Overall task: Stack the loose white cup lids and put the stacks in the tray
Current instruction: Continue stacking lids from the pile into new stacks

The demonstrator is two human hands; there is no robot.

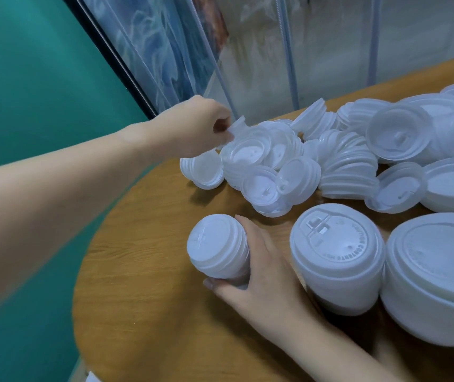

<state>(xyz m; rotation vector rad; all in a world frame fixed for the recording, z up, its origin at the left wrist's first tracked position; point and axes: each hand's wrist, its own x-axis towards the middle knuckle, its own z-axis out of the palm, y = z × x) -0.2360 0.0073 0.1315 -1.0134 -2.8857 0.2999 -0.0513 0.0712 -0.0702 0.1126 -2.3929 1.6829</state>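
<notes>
Meanwhile left hand (195,122) pinches a loose lid (236,127); right hand (259,271) grips small lid stack (217,248).

A wooden table (143,271) with a rounded edge is seen carrying a heap of loose white lids (289,161) across its far side. Nearer, three upright stacks are set in a row: a small stack (217,246), a wider stack (336,257) and a large stack (435,274).
</notes>
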